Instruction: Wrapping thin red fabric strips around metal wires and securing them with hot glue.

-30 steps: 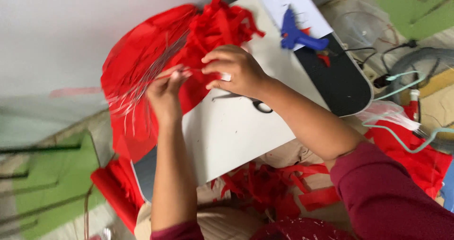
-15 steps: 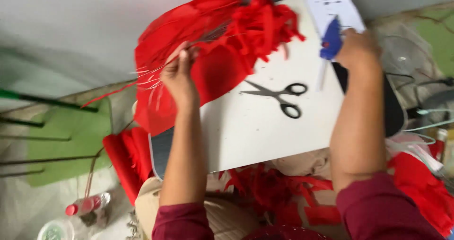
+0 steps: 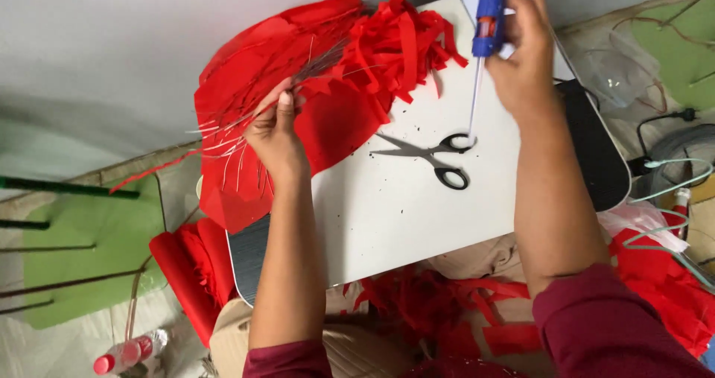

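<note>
- A white board (image 3: 417,207) lies across the person's lap and serves as a counter; its right far corner sits over a black object (image 3: 596,162).
- A large sheet of red paper (image 3: 253,95) covers the left far part of the board and hangs over its left edge.
- A heap of red paper strips (image 3: 395,46) lies on the far side of the board, just right of the sheet.
- The right hand (image 3: 525,58) is raised over the far right part of the board, its fingers wrapped tight around a blue glue gun (image 3: 490,13), with a pale stick pointing down from it.
- The left hand (image 3: 277,136) rests on the red sheet, its fingers pressed together, pinching a bundle of thin wires (image 3: 298,76).
- Black-handled scissors (image 3: 428,156) lie closed on the board between the two hands.
</note>
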